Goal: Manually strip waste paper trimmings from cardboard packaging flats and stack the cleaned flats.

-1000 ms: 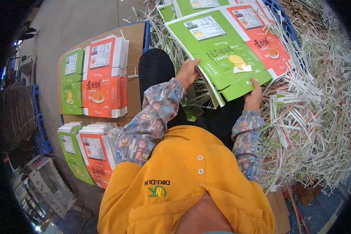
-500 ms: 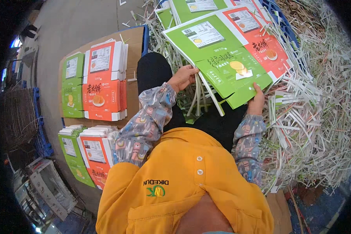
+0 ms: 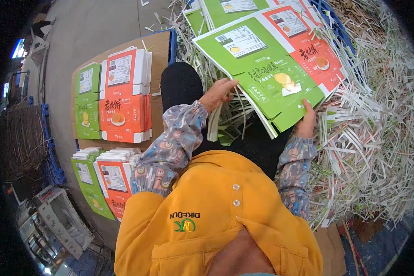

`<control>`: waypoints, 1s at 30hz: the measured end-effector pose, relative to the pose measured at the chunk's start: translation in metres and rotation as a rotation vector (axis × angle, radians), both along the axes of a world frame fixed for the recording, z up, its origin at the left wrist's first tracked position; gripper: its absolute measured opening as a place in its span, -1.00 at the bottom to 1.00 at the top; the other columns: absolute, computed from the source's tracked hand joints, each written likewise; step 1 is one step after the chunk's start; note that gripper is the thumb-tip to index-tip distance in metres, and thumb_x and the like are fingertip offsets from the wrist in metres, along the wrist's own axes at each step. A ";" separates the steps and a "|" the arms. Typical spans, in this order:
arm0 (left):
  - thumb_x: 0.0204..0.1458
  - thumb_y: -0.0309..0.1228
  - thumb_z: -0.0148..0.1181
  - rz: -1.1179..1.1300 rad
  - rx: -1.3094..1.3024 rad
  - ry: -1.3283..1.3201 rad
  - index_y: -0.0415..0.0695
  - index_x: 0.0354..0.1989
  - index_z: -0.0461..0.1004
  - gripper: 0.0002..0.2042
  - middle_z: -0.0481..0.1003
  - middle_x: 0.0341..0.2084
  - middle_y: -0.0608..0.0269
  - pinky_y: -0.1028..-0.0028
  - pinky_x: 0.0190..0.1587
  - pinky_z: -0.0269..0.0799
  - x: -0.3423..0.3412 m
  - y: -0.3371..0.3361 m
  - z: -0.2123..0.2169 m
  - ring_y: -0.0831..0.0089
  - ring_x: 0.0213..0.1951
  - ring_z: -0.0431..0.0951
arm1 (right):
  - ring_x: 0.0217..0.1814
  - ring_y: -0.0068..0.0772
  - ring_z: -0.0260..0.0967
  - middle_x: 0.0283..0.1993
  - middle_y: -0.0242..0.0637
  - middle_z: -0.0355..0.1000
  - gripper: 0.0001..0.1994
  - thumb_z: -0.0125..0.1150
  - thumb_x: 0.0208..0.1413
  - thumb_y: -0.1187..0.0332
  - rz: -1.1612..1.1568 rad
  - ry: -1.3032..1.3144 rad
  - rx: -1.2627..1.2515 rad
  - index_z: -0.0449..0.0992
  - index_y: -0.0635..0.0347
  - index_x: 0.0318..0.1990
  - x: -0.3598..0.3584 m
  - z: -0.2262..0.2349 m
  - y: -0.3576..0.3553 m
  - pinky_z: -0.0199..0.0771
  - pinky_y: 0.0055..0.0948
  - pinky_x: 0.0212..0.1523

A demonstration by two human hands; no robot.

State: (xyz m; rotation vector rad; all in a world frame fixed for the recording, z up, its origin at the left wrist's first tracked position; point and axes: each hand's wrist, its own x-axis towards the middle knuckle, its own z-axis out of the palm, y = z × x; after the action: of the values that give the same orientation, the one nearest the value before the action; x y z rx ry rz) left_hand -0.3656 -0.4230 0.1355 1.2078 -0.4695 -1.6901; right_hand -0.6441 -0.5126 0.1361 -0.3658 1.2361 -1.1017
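A stack of flat printed carton sheets (image 3: 262,69), green on the left and orange on the right, lies tilted in front of me over a heap of paper strips. My right hand (image 3: 307,120) grips its lower right corner, thumb on the green face and fingers hidden underneath. Beside the stack's left edge, my left hand (image 3: 219,95) is closed in a pinch. White trim strips (image 3: 215,122) hang below that hand, apparently held in its fingers. More green and orange carton sheets (image 3: 230,7) lie just beyond the stack.
To the left, piles of green blanks (image 3: 87,101) and orange blanks (image 3: 120,115) rest on brown cardboard (image 3: 157,50). Shredded paper strips (image 3: 363,138) heap up on the right. A blue plastic crate edge (image 3: 340,27) shows behind the sheets.
My left hand has shifted slightly right and down, and the trim strips that hung along the stack's edge now hang farther left, below the hand. The right hand moved slightly right.
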 end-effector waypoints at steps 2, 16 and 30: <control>-0.12 -0.33 0.09 0.025 0.071 -0.027 -0.17 -0.42 0.32 -0.82 0.36 -0.60 0.37 0.70 -0.66 0.09 -0.007 0.000 0.002 0.71 -0.68 0.21 | -0.23 -0.33 0.32 -0.21 -0.20 0.32 -0.70 0.02 -0.08 0.45 0.013 0.005 0.011 0.29 0.42 -0.16 0.001 0.000 0.001 0.35 -0.45 -0.25; -0.19 -0.57 -0.02 0.177 0.005 0.036 -0.34 -0.38 0.18 -0.82 0.35 -0.50 0.08 0.45 -0.54 0.38 -0.009 -0.003 -0.041 0.36 -0.55 0.43 | -0.24 -0.36 0.32 -0.20 -0.22 0.32 -0.70 0.02 -0.07 0.45 0.042 0.012 -0.037 0.29 0.41 -0.15 -0.002 0.000 0.005 0.34 -0.47 -0.26; -0.02 -0.24 -0.18 -0.327 -0.534 -1.021 -0.16 -0.31 0.29 -0.75 0.34 -0.61 0.04 0.33 -0.51 0.26 0.045 -0.007 -0.044 0.27 -0.62 0.36 | -0.23 -0.33 0.33 -0.21 -0.20 0.34 -0.67 0.01 -0.07 0.37 0.115 0.021 -0.025 0.29 0.38 -0.14 -0.018 0.024 -0.002 0.35 -0.44 -0.23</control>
State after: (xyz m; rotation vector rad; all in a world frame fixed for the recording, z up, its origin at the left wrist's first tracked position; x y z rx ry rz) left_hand -0.3209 -0.4296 0.0919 1.5516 -1.6854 -0.9458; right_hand -0.6618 -0.5147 0.1597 -0.4622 1.2057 -1.0180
